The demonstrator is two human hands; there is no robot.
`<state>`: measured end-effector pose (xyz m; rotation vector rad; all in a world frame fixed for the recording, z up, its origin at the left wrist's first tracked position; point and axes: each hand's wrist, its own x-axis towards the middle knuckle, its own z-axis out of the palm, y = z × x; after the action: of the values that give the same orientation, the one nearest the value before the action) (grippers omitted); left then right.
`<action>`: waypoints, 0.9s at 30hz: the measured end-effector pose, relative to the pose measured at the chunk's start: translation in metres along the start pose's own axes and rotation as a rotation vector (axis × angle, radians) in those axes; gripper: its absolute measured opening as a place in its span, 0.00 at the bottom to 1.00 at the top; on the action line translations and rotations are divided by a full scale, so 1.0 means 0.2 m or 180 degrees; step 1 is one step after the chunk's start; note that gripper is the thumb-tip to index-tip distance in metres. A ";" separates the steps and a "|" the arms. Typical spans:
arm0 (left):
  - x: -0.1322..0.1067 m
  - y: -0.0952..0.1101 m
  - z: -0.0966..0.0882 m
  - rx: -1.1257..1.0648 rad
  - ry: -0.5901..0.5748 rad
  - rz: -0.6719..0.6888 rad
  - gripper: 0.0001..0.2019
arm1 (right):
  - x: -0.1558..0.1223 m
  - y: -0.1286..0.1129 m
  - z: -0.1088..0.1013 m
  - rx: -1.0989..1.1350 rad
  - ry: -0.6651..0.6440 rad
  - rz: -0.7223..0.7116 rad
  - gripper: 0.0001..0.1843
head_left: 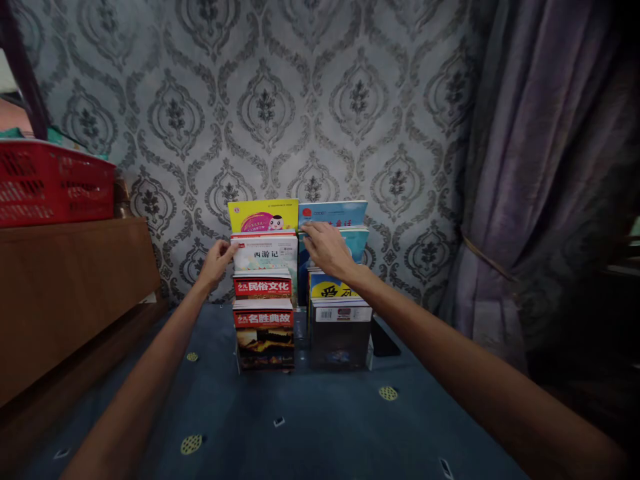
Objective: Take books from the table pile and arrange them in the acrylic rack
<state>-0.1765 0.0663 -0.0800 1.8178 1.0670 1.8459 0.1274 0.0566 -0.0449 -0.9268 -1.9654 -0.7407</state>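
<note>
Two rows of upright books stand in a clear holder. My left hand (219, 260) pinches the left edge of a white book (267, 254) in the left row. Over at that book's upper right corner, my right hand (327, 248) has its fingers curled against the edge, with the thumb partly hidden. A yellow book (255, 213) rises behind the white one, and red-topped books (263, 319) stand in front. Partly covered by my right hand and forearm, the right row has blue books (345, 212) at the back, a yellow-and-blue book (325, 285) and a dark book (340, 340) in front.
A dark blue patterned cloth (250, 433) lies under the holder. Right of it is a flat black object (385, 339). On the left, a red basket (60, 183) sits on a brown cabinet (75, 280). A purple curtain (520, 167) hangs at the right beside the patterned wall.
</note>
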 end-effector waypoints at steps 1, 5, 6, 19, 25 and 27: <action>0.02 0.01 0.00 0.0024 0.0179 -0.0008 0.25 | 0.00 0.01 -0.01 0.0042 0.0022 -0.0007 0.18; 0.05 0.07 0.01 -0.0109 0.0582 -0.0202 0.23 | -0.05 0.02 -0.06 0.0248 0.0223 0.0017 0.19; 0.03 0.08 0.01 -0.0149 0.0708 -0.0232 0.22 | -0.08 0.02 -0.08 0.0313 0.0288 0.0027 0.20; -0.87 -0.23 -0.07 0.0139 0.0849 -0.0949 0.24 | -1.06 -0.05 -0.12 0.1182 0.0658 0.1600 0.17; -1.13 -0.46 0.03 -0.0416 0.0731 -0.1959 0.30 | -1.40 -0.09 0.10 0.1504 0.0555 0.2833 0.29; -1.19 -0.50 0.08 -0.0550 0.0554 -0.2045 0.32 | -1.45 -0.10 0.17 0.1860 0.0357 0.3135 0.33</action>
<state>-0.1577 -0.0297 -0.3181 1.0546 1.3092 1.6411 0.2108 -0.0256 -0.3136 -1.2473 -1.2464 0.3224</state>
